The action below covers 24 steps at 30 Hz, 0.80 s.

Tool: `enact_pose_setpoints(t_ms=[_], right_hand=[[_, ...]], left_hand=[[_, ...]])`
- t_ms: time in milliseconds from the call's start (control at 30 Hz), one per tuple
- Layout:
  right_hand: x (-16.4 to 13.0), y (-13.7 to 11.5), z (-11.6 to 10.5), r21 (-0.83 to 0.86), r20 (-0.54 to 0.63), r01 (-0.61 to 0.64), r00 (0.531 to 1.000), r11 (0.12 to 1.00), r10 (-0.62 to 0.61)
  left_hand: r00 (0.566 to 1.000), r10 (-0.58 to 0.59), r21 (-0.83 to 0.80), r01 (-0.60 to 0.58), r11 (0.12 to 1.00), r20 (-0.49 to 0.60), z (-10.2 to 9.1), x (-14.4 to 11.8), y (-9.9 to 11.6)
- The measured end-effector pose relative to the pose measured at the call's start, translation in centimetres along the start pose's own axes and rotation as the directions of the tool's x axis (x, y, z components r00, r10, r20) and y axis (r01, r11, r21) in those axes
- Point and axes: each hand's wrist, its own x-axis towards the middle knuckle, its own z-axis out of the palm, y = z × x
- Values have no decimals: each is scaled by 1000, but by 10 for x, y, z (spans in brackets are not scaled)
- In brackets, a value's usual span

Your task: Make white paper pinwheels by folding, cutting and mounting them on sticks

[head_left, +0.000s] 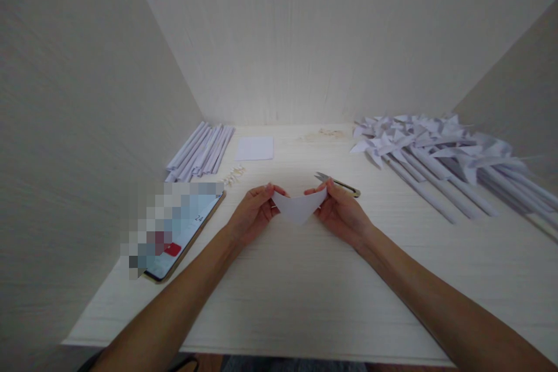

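Note:
Between my hands, above the middle of the table, is a piece of white paper that looks triangular, its lower point toward me and its top edge sagging. My left hand pinches its left corner between thumb and fingers. The right corner is pinched the same way by my right hand. Just behind my right hand lie small thread snips, blades pointing left, partly covered by the fingers.
Rolled paper sticks lie at the back left, beside a white paper square and small pale pieces. A phone rests at the left. Several paper pinwheels on sticks are heaped at the right. Walls enclose the table.

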Motion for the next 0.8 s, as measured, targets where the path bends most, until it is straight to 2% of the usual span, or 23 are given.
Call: enact_pose_setpoints(t_ms=[367,567,700,800], right_hand=[[0,-2,2,-13,-59,9,998,1000,-10],[3,-4,-2,-20,-135,40,990,999,-42],[8,-14,-12,-24,-280,142,949,990,-143],[7,-15,-13,-209,-290,228,914,951,-283]], left_hand=[[998,27,-49,-30,998,-53,-2,1,0],[982,47,-68,-60,996,-182,0,0,3],[964,108,-102,-136,985,-244,-12,4,12],[956,108,50,-98,994,-272,-16,6,14]])
